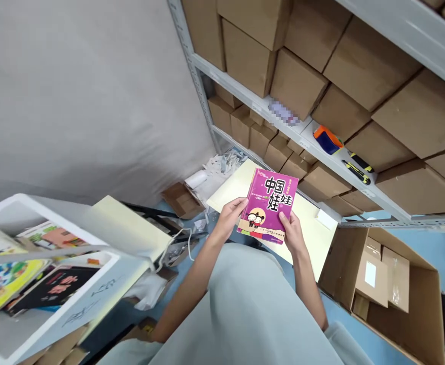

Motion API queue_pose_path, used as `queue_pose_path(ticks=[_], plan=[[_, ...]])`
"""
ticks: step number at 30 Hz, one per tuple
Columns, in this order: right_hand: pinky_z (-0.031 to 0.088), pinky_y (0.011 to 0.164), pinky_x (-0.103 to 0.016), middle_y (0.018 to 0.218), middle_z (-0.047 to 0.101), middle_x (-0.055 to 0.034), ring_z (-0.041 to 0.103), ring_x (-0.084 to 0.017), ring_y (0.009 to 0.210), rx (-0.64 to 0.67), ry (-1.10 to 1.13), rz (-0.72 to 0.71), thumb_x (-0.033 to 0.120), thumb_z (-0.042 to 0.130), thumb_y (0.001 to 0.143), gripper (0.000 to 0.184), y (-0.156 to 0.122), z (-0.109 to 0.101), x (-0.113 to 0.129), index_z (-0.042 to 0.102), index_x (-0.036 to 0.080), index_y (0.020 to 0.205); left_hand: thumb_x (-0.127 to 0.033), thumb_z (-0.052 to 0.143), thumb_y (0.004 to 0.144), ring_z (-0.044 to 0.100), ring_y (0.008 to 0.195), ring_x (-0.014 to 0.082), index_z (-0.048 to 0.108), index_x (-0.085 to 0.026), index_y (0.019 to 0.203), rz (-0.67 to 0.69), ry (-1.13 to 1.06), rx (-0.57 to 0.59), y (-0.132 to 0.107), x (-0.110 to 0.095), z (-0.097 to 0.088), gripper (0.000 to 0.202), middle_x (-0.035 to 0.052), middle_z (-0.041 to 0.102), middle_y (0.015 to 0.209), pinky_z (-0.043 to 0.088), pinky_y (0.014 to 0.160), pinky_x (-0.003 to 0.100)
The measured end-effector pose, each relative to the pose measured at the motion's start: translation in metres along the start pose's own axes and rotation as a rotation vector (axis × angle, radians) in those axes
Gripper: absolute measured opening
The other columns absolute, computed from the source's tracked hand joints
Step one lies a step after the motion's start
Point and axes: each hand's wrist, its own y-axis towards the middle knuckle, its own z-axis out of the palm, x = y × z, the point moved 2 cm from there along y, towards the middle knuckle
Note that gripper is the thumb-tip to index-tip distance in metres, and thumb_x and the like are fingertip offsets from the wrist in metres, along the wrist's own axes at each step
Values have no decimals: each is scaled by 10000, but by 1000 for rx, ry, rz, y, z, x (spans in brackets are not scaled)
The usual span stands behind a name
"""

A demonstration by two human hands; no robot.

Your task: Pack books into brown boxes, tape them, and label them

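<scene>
I hold a magenta book (268, 202) with large black Chinese characters and a cartoon doll on its cover, front side up, in front of my body. My left hand (228, 217) grips its left edge, fingers curled round it. My right hand (291, 234) grips its lower right corner, thumb on the cover. Both arms reach forward over my light grey top. The book hangs above a pale yellow board (313, 230) on the floor.
A metal shelf rack (363, 190) full of brown cardboard boxes runs along the right, with a tape dispenser (327, 139) and a yellow cutter (357, 170) on it. An open carton (393, 289) stands at lower right. A white cart (55, 284) with books is at left.
</scene>
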Motion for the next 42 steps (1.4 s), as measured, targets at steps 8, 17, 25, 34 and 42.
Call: queue_pose_path(ticks=[8, 17, 25, 34, 42], plan=[[698, 935, -440, 1223, 829, -52, 810, -281, 1047, -98, 100, -53, 651, 886, 848, 571, 1, -66, 8, 750, 256, 1237, -650, 941, 723, 805, 949, 265, 774, -207, 998, -179, 126, 104, 33, 22, 64, 548, 61, 845, 1033, 661, 918, 388], [672, 1029, -489, 1265, 821, -66, 786, -315, 1161, -305, 117, -130, 674, 862, 852, 600, -12, -95, 2, 744, 249, 1257, -637, 1004, 630, 821, 851, 283, 801, -151, 1152, -472, 180, 360, 61, 50, 127, 742, 103, 857, 967, 680, 813, 397], [488, 1254, -561, 1630, 604, -169, 555, -368, 1528, -711, -168, -239, 733, 774, 874, 798, 1, -90, -12, 671, 210, 1467, -711, 904, 727, 786, 831, 258, 827, -152, 1041, -102, 368, 230, 73, 47, 114, 645, 80, 843, 936, 641, 770, 352], [648, 991, -420, 1200, 818, -139, 777, -281, 1112, -708, -98, -295, 648, 796, 902, 593, 21, 23, -23, 714, 166, 1237, -290, 664, 1001, 709, 1272, 308, 782, -248, 1367, 674, 803, 443, 27, 24, 85, 386, 134, 762, 1375, 564, 1135, 492], [674, 949, -464, 1241, 823, -108, 790, -327, 1119, -641, -28, -186, 642, 810, 882, 522, -1, 33, -15, 742, 213, 1170, -615, 796, 912, 638, 1415, 360, 656, -196, 1493, 215, 524, 372, 82, 5, 5, 730, 197, 643, 1551, 524, 1204, 537]])
